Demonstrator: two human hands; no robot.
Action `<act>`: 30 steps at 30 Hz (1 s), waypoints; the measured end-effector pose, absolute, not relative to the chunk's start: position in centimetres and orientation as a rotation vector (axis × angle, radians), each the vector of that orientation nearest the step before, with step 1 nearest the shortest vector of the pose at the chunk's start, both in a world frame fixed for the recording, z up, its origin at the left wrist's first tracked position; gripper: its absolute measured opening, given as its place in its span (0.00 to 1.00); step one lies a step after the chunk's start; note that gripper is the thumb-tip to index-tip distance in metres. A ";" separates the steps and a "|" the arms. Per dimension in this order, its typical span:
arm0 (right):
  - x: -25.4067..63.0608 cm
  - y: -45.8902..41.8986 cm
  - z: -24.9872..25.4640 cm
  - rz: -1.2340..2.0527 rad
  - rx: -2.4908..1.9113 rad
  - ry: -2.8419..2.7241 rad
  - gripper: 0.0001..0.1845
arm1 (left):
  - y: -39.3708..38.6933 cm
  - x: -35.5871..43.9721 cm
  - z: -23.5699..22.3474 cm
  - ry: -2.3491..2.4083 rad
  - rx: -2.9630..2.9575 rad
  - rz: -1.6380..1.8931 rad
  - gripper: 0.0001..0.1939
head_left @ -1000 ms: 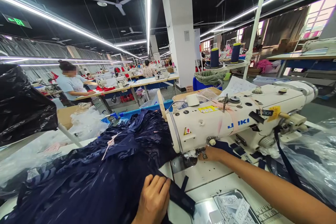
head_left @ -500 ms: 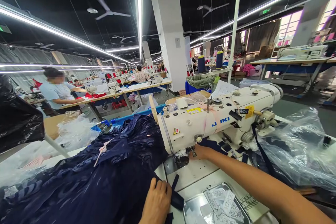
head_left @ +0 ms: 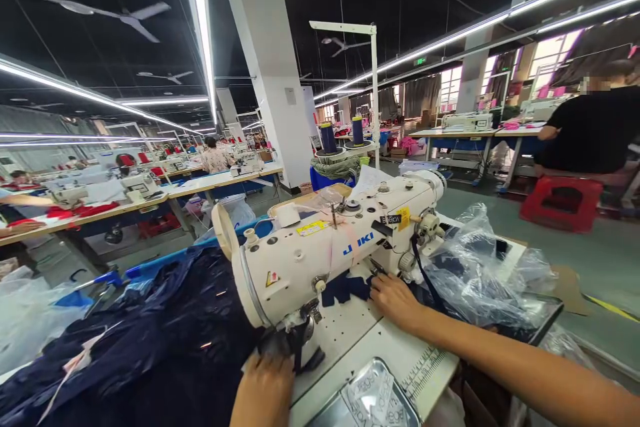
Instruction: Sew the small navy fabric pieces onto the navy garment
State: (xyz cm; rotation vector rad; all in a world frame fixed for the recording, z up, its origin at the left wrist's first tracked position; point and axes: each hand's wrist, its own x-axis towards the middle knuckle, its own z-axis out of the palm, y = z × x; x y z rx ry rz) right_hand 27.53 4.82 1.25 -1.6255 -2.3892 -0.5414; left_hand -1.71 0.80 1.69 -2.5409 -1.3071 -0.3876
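A white JUKI sewing machine [head_left: 330, 250] stands on the white table [head_left: 385, 340] in front of me. A heap of dark navy fabric [head_left: 145, 340] lies to its left. My left hand [head_left: 263, 387] rests flat on the fabric's edge just before the needle, fingers together on the cloth. My right hand [head_left: 395, 300] reaches under the machine arm, fingers on small navy fabric pieces [head_left: 345, 288] on the bed. A navy strap [head_left: 425, 277] hangs from the machine's right end.
A metal tray of printed labels [head_left: 375, 397] sits at the table's near edge. Crumpled clear plastic bags [head_left: 480, 273] lie to the right. Two thread cones [head_left: 340, 133] stand behind. A person in black sits by a red stool [head_left: 560, 203] at right; other workers at tables at left.
The view has swung right. My right hand has moved from the needle area rightward to the navy pieces under the machine arm. My left hand has slid up to the presser foot.
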 end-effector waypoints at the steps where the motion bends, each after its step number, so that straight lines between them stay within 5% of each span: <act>1: 27.6 5.1 1.1 -0.563 -1.664 -2.376 0.09 | 1.1 -1.0 1.6 -1.381 -2.588 -0.423 0.14; 8: 23.9 3.2 0.3 -0.451 -1.524 -2.543 0.05 | 0.8 0.9 1.5 -1.737 -2.571 -0.477 0.13; 16: 19.3 4.8 0.2 -0.054 -0.682 -2.703 0.10 | 0.8 0.7 1.1 -1.355 -2.539 -0.467 0.13; 21: 19.0 5.9 -1.1 0.250 -0.842 -2.499 0.05 | -1.1 -0.6 1.0 -1.374 -2.671 -0.599 0.14; 30: 18.2 5.7 -2.0 0.184 -0.912 -2.481 0.03 | -2.0 -1.0 0.1 -1.316 -2.746 -0.605 0.21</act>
